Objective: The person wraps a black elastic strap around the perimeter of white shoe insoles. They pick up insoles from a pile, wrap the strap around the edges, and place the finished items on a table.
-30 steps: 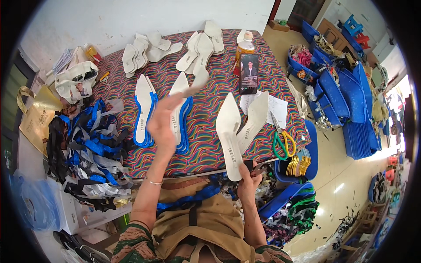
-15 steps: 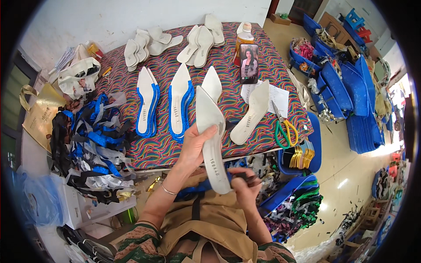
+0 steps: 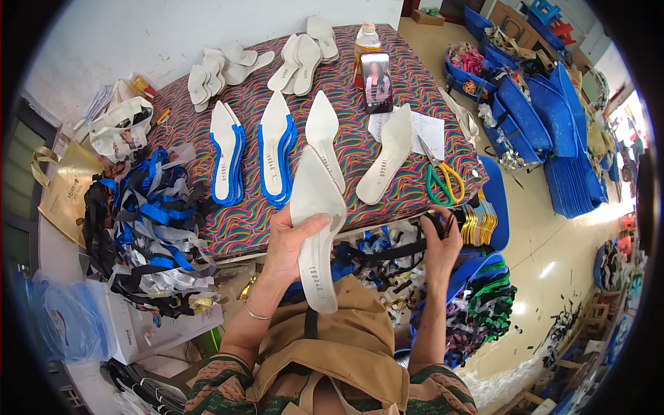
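White board, cut to a pointed shape, makes up the insole (image 3: 315, 190) that this person grasps in the left hand (image 3: 283, 243), out over the near edge of the worktop (image 3: 422, 83). From where I stand, its long axis runs nearly straight away from the body: toe pointing toward the wall, rounded heel end hanging in front of the brown apron (image 3: 332, 339) and leaning a little to the right. The thumb lies across the upper face at the narrow waist, and the fingers go underneath, out of my sight.

Off to the right, well apart from that insole, the right hand (image 3: 441, 243) has its fingers pinched together on what looks like a black strip (image 3: 394, 253). That strip stretches back leftward, crosswise to the insole's length, toward its right-hand edge; I cannot tell whether the two touch. So the left hand is the nearer one, right on the insole, while the right hand is out to its side, roughly level with the waist.

Just beyond the right hand lie scissors (image 3: 434, 159) with green and yellow handles, much closer to it than to the left. A second insole (image 3: 322, 128) lies behind the held toe, pointing the same way, partly covered by it from here.
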The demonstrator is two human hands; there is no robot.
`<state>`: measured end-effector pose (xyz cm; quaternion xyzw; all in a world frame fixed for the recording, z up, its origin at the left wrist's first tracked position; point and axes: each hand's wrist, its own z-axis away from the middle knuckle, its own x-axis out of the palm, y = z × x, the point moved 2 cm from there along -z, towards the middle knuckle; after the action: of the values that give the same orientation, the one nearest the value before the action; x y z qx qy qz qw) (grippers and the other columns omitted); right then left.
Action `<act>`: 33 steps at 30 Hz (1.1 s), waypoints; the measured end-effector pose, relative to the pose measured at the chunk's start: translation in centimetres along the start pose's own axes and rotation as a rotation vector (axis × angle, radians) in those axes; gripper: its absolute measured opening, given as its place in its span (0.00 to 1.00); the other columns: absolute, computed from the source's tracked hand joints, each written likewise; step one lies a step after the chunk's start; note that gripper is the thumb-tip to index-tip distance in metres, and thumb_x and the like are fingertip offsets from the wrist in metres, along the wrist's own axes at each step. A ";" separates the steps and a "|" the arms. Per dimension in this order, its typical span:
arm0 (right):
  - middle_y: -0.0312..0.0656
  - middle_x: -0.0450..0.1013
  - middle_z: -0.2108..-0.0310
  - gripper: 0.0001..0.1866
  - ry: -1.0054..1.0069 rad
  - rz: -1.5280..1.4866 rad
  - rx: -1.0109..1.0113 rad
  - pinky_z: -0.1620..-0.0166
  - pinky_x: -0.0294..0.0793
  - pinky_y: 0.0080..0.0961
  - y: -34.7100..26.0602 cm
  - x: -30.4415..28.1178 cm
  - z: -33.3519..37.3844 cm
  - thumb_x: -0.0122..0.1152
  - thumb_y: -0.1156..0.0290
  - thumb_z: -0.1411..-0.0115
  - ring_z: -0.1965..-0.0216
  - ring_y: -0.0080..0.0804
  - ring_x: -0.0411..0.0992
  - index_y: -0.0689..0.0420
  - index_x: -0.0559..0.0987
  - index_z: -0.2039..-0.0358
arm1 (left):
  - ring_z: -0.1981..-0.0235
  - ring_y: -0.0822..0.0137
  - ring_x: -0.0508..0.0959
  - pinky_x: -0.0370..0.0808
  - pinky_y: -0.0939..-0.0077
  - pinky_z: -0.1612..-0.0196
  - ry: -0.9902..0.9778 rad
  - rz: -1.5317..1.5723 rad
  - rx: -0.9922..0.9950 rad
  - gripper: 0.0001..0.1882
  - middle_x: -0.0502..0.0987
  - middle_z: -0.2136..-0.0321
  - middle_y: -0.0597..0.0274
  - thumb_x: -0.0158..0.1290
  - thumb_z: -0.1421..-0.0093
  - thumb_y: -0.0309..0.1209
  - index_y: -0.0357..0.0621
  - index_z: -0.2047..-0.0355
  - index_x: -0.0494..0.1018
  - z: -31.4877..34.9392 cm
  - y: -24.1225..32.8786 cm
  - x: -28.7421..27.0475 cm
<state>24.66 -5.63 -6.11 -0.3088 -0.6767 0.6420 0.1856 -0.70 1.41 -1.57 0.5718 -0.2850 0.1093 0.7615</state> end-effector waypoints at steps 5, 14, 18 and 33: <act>0.31 0.69 0.76 0.17 -0.130 -0.111 0.126 0.77 0.52 0.09 -3.0 -0.3 1.5 0.54 0.69 0.39 0.79 0.10 0.58 0.59 0.72 0.50 | 0.77 0.71 0.80 0.77 0.77 0.76 0.037 -0.019 -0.059 0.09 0.81 0.71 0.59 0.57 0.43 0.24 0.35 0.62 0.78 0.7 -2.0 -0.1; 0.30 0.66 0.75 0.13 -0.457 -0.405 0.180 0.72 0.58 0.14 -6.6 6.4 4.2 0.50 0.77 0.37 0.74 0.14 0.60 0.58 0.68 0.51 | 0.72 0.74 0.80 0.77 0.79 0.71 0.028 -0.031 -0.100 0.10 0.81 0.67 0.60 0.57 0.42 0.24 0.35 0.60 0.78 3.2 -1.2 0.1; 0.33 0.73 0.72 0.18 -0.510 -0.210 -0.046 0.72 0.59 0.10 -6.0 7.6 4.4 0.51 0.81 0.37 0.74 0.12 0.65 0.59 0.65 0.47 | 0.72 0.74 0.80 0.77 0.79 0.70 0.080 -0.038 -0.089 0.10 0.81 0.67 0.60 0.57 0.42 0.24 0.36 0.59 0.78 3.8 -0.3 -0.7; 0.28 0.73 0.76 0.04 -0.386 -0.203 -0.093 0.71 0.63 0.10 -5.0 8.5 4.6 0.61 0.82 0.43 0.74 0.10 0.65 0.64 0.78 0.67 | 0.78 0.71 0.79 0.76 0.78 0.76 0.119 -0.054 -0.031 0.11 0.81 0.72 0.56 0.59 0.43 0.28 0.34 0.61 0.78 2.8 -0.2 -2.5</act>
<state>14.47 -3.43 -2.97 -0.1186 -0.7562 0.6353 0.1018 -3.54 -0.87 -2.63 0.5601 -0.2252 0.1180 0.7884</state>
